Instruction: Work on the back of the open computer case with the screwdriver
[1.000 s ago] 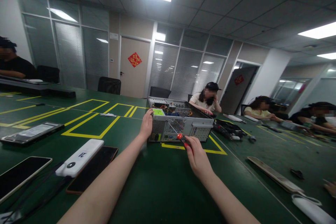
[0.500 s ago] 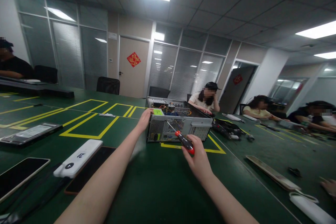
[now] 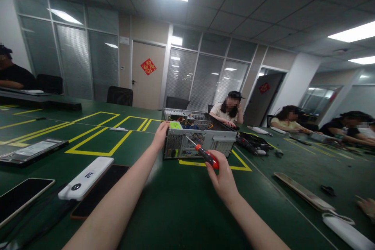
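Note:
An opened desktop computer case [image 3: 224, 140] lies on the green table with its perforated metal rear panel facing me. Inside it, some parts and coloured wires show. My left hand [image 3: 160, 136] grips the case's left corner, next to a bright green-yellow label [image 3: 175, 125]; its fingertips are partly hidden. My right hand [image 3: 221, 174] is closed round the red-and-black handle of a screwdriver [image 3: 208, 156]. The thin shaft slants up and left to the rear panel, its tip at the upper middle; whether it sits in a screw is too small to tell.
To the left lie a hard drive [image 3: 32, 151], a white power bank [image 3: 86, 177] and two phones, one a white-edged phone [image 3: 22, 199]. Dark cables [image 3: 252, 142] are heaped right of the case. Another phone [image 3: 303, 191] lies further right. Several people sit around the table.
The screwdriver handle and my right hand have shifted very slightly, with the tip staying at about the same spot. My left hand stays on the case corner.

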`<action>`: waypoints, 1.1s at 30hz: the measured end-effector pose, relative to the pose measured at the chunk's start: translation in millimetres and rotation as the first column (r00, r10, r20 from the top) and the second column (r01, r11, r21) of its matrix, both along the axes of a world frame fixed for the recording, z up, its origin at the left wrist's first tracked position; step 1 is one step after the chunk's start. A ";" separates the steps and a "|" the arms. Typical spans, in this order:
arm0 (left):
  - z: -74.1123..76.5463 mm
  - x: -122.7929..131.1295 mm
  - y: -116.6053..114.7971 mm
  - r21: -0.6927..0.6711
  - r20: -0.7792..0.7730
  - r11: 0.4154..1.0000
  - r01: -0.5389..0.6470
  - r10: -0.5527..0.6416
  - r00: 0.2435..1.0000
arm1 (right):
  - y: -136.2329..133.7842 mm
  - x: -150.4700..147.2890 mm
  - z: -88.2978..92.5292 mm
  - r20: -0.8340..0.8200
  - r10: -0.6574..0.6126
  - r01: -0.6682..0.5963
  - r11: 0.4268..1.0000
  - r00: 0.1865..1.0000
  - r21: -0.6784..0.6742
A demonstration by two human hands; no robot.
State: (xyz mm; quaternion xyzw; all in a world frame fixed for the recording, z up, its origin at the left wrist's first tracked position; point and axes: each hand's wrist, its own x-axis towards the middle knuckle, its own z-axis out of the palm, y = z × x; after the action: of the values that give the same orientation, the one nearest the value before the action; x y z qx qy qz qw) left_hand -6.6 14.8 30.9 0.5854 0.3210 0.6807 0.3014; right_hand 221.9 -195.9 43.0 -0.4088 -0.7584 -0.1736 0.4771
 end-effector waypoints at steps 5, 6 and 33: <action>18.0 -6.3 -9.1 0.104 -0.254 0.991 -0.085 0.109 0.961 | -3.6 -4.5 1.6 0.120 0.025 -0.025 1.000 0.992 -0.003; 24.1 -5.7 -9.5 0.138 -0.337 0.988 -0.074 0.117 0.934 | -4.2 -5.1 1.5 0.125 0.019 -0.019 1.000 0.992 -0.002; 49.4 -7.6 -21.5 0.260 -0.746 0.958 0.123 0.118 0.655 | -11.8 -7.6 6.0 0.100 0.010 -0.012 1.000 0.995 0.020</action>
State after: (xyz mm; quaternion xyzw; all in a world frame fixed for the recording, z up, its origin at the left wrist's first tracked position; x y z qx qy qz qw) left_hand -14.3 -6.7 80.3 0.8526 0.3139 0.4143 0.0531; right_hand 214.3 -207.7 49.0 -0.3906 -0.7817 -0.1991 0.4436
